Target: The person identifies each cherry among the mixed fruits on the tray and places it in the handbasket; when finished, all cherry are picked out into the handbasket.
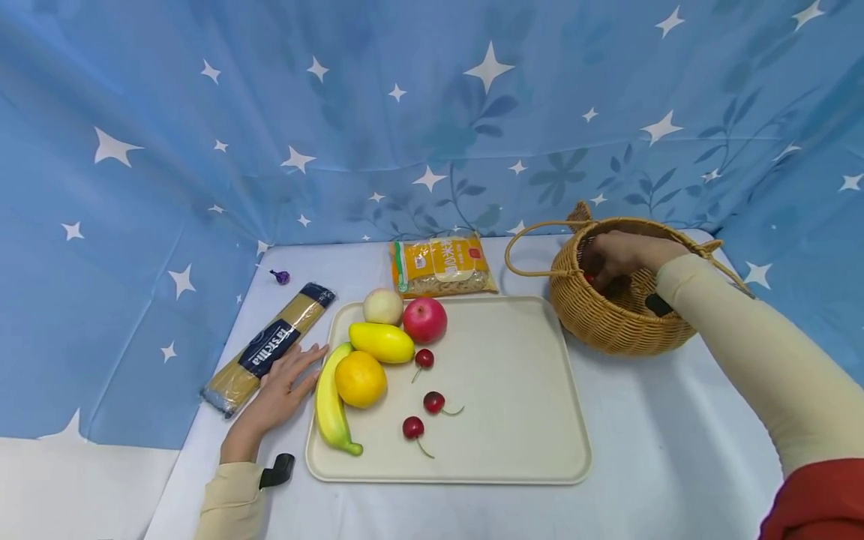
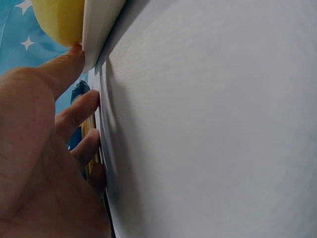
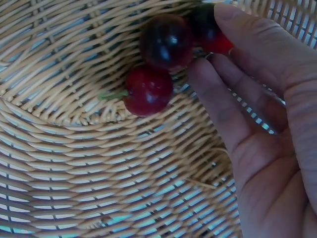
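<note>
Inside the wicker basket (image 1: 624,330), my right hand (image 1: 624,253) reaches down. The right wrist view shows its thumb and fingers pinching a dark red cherry (image 3: 210,34) with a shadowed top. Just beside it on the woven bottom lie a second dark cherry (image 3: 166,42) and a brighter red cherry (image 3: 148,91) with a green stem. My left hand (image 1: 280,390) rests with fingers spread between the tray's left rim and a pack of spaghetti (image 1: 270,349). One fingertip meets the beige tray (image 1: 499,390) near the yellow fruit in the left wrist view.
On the tray's left half are a banana (image 1: 331,405), an orange (image 1: 361,379), a mango (image 1: 381,343), a pale peach (image 1: 383,307), a red apple (image 1: 425,320) and three cherries (image 1: 434,403). Behind stands a yellow food bag (image 1: 442,265); a purple lollipop (image 1: 281,277) lies far left.
</note>
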`<action>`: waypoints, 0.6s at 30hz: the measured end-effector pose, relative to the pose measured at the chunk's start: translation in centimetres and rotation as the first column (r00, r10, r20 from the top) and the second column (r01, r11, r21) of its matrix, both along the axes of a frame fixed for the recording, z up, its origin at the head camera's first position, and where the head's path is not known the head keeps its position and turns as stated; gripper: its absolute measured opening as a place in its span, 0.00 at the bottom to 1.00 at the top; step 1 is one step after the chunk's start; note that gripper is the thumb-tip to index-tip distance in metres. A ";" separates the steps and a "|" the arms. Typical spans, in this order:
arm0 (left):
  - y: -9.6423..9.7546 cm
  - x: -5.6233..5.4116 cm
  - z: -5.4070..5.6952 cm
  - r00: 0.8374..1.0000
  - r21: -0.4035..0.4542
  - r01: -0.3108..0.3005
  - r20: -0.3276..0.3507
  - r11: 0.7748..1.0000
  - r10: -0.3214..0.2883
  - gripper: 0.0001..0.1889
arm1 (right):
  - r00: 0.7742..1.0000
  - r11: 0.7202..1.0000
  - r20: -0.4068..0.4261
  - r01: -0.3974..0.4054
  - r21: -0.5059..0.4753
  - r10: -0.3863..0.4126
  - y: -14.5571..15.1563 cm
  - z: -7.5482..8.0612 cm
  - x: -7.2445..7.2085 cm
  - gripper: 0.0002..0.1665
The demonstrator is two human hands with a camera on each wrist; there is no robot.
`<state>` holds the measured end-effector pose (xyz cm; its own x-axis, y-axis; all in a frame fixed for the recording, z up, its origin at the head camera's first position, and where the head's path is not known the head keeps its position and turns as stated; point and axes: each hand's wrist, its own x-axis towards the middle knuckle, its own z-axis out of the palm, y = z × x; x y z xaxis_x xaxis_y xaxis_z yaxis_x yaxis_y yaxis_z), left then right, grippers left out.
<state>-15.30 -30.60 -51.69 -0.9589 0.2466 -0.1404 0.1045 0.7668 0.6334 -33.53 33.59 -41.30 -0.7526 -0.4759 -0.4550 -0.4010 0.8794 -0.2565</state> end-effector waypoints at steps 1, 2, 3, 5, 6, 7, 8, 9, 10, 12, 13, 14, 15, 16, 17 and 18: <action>0.0 0.0 0.0 1.000 0.000 0.000 -0.002 1.000 0.000 0.26 | 1.000 1.000 -0.002 -0.005 0.000 0.005 0.1 0.1 0.1 0.23; 0.0 0.0 0.0 1.000 0.001 0.000 -0.003 1.000 0.000 0.26 | 1.000 1.000 -0.007 -0.013 0.002 0.013 0.1 0.3 0.1 0.22; 0.1 0.0 0.0 1.000 0.001 0.000 -0.005 1.000 0.000 0.26 | 1.000 1.000 -0.014 -0.021 0.001 0.021 0.2 0.4 0.2 0.21; 0.1 0.1 0.0 1.000 0.002 0.003 -0.006 1.000 -0.003 0.26 | 0.999 0.999 -0.017 -0.032 0.001 0.032 0.3 0.8 0.2 0.19; 0.0 0.1 0.0 1.000 -0.001 0.004 -0.008 1.000 -0.004 0.26 | 0.999 0.999 -0.017 -0.039 -0.005 0.039 0.4 1.0 0.3 0.18; 0.0 0.1 0.0 1.000 -0.003 0.003 -0.009 1.000 -0.003 0.26 | 0.999 0.999 -0.023 -0.046 -0.010 0.046 0.4 1.2 0.3 0.17; 0.0 0.1 0.0 1.000 -0.005 0.001 -0.010 1.000 -0.001 0.26 | 0.998 0.998 -0.027 -0.055 -0.016 0.055 0.4 1.4 0.3 0.16; 0.0 0.1 0.0 1.000 -0.007 -0.001 -0.010 1.000 0.001 0.26 | 0.997 0.998 -0.035 -0.066 -0.025 0.065 0.4 1.6 0.4 0.16; -0.1 0.2 0.1 1.000 -0.007 -0.002 -0.008 1.000 0.002 0.26 | 0.996 0.997 -0.046 -0.076 -0.027 0.075 0.5 1.8 0.4 0.16; -0.1 0.3 0.1 1.000 -0.004 -0.006 -0.007 1.000 0.006 0.26 | 0.994 0.996 -0.073 -0.086 -0.029 0.084 0.4 2.2 0.6 0.16; -0.1 0.3 0.1 1.000 -0.002 -0.007 -0.007 1.000 0.007 0.26 | 0.993 0.996 -0.088 -0.083 -0.027 0.080 0.4 2.4 0.7 0.17; 0.0 0.3 0.2 1.000 0.002 -0.005 -0.007 1.000 0.005 0.26 | 0.992 0.996 -0.103 -0.081 -0.026 0.078 0.4 2.6 0.9 0.17; 0.0 0.3 0.2 1.000 0.005 -0.002 -0.008 1.000 0.002 0.26 | 0.991 0.997 -0.115 -0.076 -0.027 0.073 0.5 2.8 1.1 0.17; 0.1 0.3 0.2 1.000 0.007 0.000 -0.009 1.000 0.000 0.26 | 0.990 0.997 -0.124 -0.072 -0.030 0.067 0.5 3.0 1.3 0.16; 0.2 0.3 0.2 1.000 0.010 0.003 -0.011 1.000 -0.003 0.26 | 0.990 0.997 -0.129 -0.067 -0.036 0.062 0.5 3.2 1.5 0.16; 0.3 0.3 0.2 1.000 0.011 0.005 -0.013 1.000 -0.005 0.26 | 0.990 0.997 -0.132 -0.064 -0.047 0.058 0.5 3.4 1.7 0.15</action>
